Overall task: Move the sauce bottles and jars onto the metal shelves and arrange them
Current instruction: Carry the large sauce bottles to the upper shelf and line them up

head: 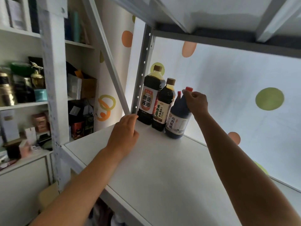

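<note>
The metal shelf (162, 168) is the largest item: a white board filling the frame from 6 to 3 o'clock, with a perforated upright post (143, 70) at its far-left corner, toward 12 o'clock.

Three dark sauce bottles are counted at that corner, packed side by side, probably to leave the remaining board free. From 9 toward 3 o'clock:
1. The large soy bottle (150, 97), tan cap, upright beside the post.
2. The slimmer soy bottle (164, 106), tan cap, upright, touching or just beside the first.
3. The red-capped vinegar bottle (178, 118), tilted, base on the board.

A second red cap shows behind the third bottle; whether it belongs to a fourth bottle cannot be determined.

The right hand (196, 101) grips the vinegar bottle by its neck and shoulder, fingers curled round it, evidently to stand it straight in the row.

The left hand (124, 132) rests near the post base, fingers relaxed and holding nothing, apparently steadying the person.
</note>
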